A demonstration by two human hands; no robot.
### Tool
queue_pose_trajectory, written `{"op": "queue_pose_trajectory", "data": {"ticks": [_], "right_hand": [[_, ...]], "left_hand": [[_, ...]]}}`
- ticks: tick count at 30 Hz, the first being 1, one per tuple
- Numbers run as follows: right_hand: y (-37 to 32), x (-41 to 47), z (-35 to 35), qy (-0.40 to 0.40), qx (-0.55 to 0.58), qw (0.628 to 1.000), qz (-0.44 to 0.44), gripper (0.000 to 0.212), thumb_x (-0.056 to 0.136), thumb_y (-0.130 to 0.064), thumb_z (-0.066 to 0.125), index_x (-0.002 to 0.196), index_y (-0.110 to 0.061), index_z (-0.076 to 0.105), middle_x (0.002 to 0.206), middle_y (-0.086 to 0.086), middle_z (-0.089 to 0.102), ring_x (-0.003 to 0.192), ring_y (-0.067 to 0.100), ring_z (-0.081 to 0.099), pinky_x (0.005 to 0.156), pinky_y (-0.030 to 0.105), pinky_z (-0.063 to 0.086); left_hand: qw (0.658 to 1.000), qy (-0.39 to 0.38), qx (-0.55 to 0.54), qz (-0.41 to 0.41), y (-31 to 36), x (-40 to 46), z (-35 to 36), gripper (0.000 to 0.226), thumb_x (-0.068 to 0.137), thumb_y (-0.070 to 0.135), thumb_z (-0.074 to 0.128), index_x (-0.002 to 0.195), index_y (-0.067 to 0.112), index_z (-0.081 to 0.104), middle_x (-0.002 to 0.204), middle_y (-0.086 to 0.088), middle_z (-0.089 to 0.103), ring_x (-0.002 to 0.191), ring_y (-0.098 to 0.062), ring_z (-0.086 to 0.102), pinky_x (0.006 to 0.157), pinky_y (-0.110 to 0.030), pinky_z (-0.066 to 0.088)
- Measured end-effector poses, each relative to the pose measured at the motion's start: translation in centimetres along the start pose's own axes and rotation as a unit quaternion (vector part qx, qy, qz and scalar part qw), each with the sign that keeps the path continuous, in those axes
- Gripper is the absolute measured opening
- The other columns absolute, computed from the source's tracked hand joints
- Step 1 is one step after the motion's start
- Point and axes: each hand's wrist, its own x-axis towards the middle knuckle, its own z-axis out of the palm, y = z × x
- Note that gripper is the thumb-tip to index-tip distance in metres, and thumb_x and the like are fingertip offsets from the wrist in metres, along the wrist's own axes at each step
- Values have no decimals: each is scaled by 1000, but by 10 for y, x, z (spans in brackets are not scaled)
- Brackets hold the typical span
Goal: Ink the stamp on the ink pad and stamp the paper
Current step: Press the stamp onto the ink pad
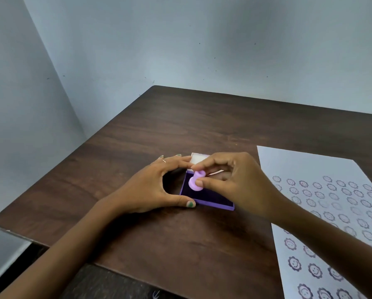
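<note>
A small lilac stamp (195,181) stands on the dark purple ink pad (211,200), pinched between the thumb and fingers of my right hand (232,180). The pad's case is open, and its white lid (198,158) is tipped up behind it. My left hand (157,186) braces the case from the left, thumb at the near corner and fingers at the lid. The white paper (310,169) lies to the right, covered with several rows of purple smiling-flower prints.
Everything rests on a dark wooden table (180,126) set into a corner of pale blue walls. Its left edge runs diagonally, and its near edge is close to my body. My right forearm crosses over the paper's left margin.
</note>
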Motion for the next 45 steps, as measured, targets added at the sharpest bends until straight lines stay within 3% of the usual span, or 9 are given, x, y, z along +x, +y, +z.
{"op": "queue_pose_trajectory", "data": {"ticks": [4,14,18,24,29,34,39,42,45], "right_hand": [[0,0,7,-11,-31,999,-4,24,70,-10,77,91,-21,73,92,-8,73,78,-3,68,72,7,49],[-1,-2,15,-21,-145,987,-61,24,75,-8,73,98,-14,71,100,1,73,89,9,66,81,34,56],[-4,-3,18,-29,-210,973,-92,23,74,-9,72,96,-12,72,99,4,74,88,12,65,81,20,48],[-5,9,12,-36,-131,991,-2,22,65,-5,79,86,-13,74,89,1,76,66,-17,57,69,-4,37],[-7,-3,20,-42,-222,970,-87,20,70,-3,73,88,-10,73,89,5,74,78,9,64,71,13,42],[-3,7,14,-13,-124,992,-7,22,65,-2,77,84,-12,74,86,2,76,80,-2,62,69,-1,39],[-4,-6,22,-24,-223,969,-98,17,71,-3,71,87,-10,73,88,6,74,78,11,65,72,21,48],[-2,1,18,4,-144,989,-33,21,67,-3,76,86,-11,74,90,3,75,72,-10,59,71,0,40],[-3,1,20,1,-170,984,-52,19,69,-2,73,86,-10,73,90,5,75,77,-1,61,71,4,42]], "left_hand": [[1000,-1,8,0,0,-1,1,65,64,52,78,123,46,51,141,34,36,136,11,24,115,-20,6],[1000,-1,15,-2,3,-1,0,65,65,52,77,124,42,52,139,34,33,136,10,25,116,-20,6],[1000,0,14,0,2,-1,0,62,65,53,77,122,44,52,138,36,33,135,11,25,116,-22,7],[1000,3,10,-3,2,-1,0,63,64,54,77,121,42,53,146,25,37,136,9,25,118,-26,7],[1000,0,2,0,3,0,-1,61,65,53,78,120,43,54,147,25,37,137,8,25,117,-27,7],[1000,4,11,-11,4,0,-1,67,63,54,77,124,40,54,147,23,37,137,9,24,119,-30,9],[1000,1,8,-7,3,0,0,63,64,52,78,121,42,54,147,22,38,137,8,25,118,-28,7],[1000,5,12,-11,3,0,0,66,62,54,77,123,41,54,145,25,36,136,11,24,118,-27,8],[1000,4,14,-9,2,0,1,67,62,56,78,123,42,53,143,27,36,136,12,24,118,-27,9]]}}
